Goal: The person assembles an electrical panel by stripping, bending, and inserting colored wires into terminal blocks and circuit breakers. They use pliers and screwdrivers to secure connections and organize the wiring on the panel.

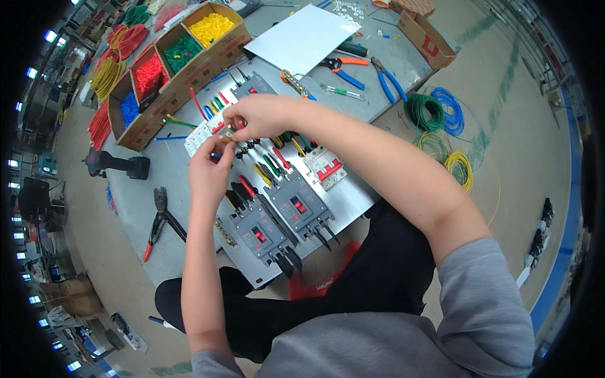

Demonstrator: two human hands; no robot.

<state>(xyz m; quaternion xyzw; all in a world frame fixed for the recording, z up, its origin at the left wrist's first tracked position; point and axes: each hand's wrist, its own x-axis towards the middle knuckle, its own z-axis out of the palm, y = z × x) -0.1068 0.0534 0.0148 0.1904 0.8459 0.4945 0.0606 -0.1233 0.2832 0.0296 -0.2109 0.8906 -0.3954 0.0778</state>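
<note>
My left hand [212,165] and my right hand [257,117] meet over the far part of a metal panel [353,196]. Fingertips of both hands are pinched close together around something small among the wire ends; I cannot make out what it is. Next to them sits a white breaker [200,136] with a red switch, partly covered by the hands. Nearer to me on the panel are two grey circuit breakers [257,232] with red switches and short red, green and yellow wires. Another white breaker [326,167] with red levers is fixed at the panel's right.
A divided cardboard box [203,62] of yellow, green, red and blue caps stands far left. A cordless driver [116,165] and crimping pliers [161,217] lie left. Blue-handled pliers [389,80] and a white sheet [304,39] lie beyond; wire coils [425,113] rest on the floor.
</note>
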